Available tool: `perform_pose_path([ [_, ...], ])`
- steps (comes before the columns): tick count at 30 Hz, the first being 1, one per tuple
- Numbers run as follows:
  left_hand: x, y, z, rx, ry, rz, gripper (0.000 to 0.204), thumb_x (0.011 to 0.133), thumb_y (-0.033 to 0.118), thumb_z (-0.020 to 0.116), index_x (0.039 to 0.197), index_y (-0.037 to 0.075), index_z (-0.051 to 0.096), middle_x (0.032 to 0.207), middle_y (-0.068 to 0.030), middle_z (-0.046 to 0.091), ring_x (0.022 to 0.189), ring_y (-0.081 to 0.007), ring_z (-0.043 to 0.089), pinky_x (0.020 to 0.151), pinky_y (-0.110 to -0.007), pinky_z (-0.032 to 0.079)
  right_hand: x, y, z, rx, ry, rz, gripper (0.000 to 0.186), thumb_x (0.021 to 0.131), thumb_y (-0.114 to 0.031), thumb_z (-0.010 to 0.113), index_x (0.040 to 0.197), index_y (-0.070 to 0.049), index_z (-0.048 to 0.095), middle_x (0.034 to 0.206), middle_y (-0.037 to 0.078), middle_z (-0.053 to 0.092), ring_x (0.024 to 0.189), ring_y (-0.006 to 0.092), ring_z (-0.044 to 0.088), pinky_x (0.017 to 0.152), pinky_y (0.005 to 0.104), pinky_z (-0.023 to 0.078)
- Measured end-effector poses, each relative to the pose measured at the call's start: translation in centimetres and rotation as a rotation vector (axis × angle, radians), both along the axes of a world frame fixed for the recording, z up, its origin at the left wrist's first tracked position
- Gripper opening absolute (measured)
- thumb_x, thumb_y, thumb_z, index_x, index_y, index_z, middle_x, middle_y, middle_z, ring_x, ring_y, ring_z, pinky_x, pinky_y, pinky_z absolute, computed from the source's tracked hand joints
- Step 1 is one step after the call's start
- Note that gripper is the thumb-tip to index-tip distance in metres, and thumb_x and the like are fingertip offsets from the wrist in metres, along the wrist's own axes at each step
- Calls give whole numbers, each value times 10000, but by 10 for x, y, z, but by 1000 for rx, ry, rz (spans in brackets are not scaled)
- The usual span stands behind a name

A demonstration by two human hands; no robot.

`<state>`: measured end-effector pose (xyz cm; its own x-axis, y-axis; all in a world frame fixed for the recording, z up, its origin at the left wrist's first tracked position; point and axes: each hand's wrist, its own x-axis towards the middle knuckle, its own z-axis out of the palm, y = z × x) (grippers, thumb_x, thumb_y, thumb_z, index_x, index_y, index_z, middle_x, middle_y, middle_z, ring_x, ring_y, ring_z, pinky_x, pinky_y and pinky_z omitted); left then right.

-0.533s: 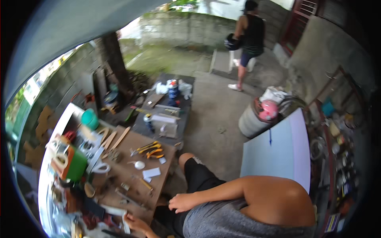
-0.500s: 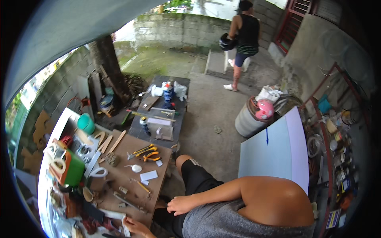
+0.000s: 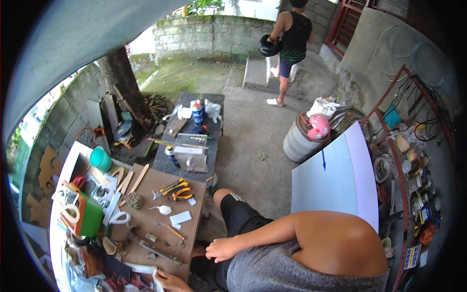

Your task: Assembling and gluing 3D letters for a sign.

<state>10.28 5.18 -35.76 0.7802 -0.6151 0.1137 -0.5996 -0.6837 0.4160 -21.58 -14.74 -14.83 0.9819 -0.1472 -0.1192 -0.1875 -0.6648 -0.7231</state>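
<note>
At the lower edge, my left hand point(image 3: 171, 282) reaches over the near end of the brown board point(image 3: 168, 192). Its fingers close on the edge of a thin white strip point(image 3: 158, 281); part of that hand is cut off by the frame. My right hand point(image 3: 222, 249) rests on my lap over dark shorts, fingers loosely bent and a little apart, holding nothing visible. Closest to the hands on the board lies a long narrow metal bar point(image 3: 160, 252). Farther up are a yellow-handled thin tool point(image 3: 175, 232), white cards point(image 3: 181, 217), a white spoon-like piece point(image 3: 164, 209) and orange-handled pliers point(image 3: 182, 195).
Left of the board stand a green-and-orange box point(image 3: 87, 211), a teal cup point(image 3: 100, 159) and crowded odds and ends. A dark table point(image 3: 187, 131) with spray cans adjoins it. A person point(image 3: 294, 41) carries a dark helmet. A drum point(image 3: 301, 141) bears a pink helmet point(image 3: 319, 126).
The view has shifted slightly, so the scene sits a little farther left. The person at the back has turned somewhat. My right hand stays on my lap; my left stays at the white strip.
</note>
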Motion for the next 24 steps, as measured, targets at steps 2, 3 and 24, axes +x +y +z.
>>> perform_pose_path([
  [2, -31, -46, 60, -267, -3, -4, 374, 1030, 265, 487, 1277, -14, 522, 1215, -211, 566, 1095, -377, 550, 943, -463, 446, -13, -5, -1, 0, 45, -39, 302, 849, -241, 722, 1046, -33, 627, 982, 163, 657, 966, 369, 650, 816, 471, 516],
  [3, -63, -73, 127, -529, -24, 38, 287, 1017, 183, 533, 1067, -82, 631, 940, -236, 674, 853, -385, 626, 789, -414, 507, -13, -4, -3, 7, 38, -26, 308, 847, -243, 725, 1049, -31, 629, 986, 164, 660, 968, 365, 652, 819, 468, 517],
  [24, -70, -65, 159, -533, 142, 163, 117, 934, 140, 614, 878, 37, 626, 753, -136, 621, 651, -302, 619, 616, -386, 497, 143, -45, 88, 401, -174, -41, 213, 942, -124, 645, 1122, -10, 655, 913, 85, 686, 839, 160, 671, 769, 304, 534],
])
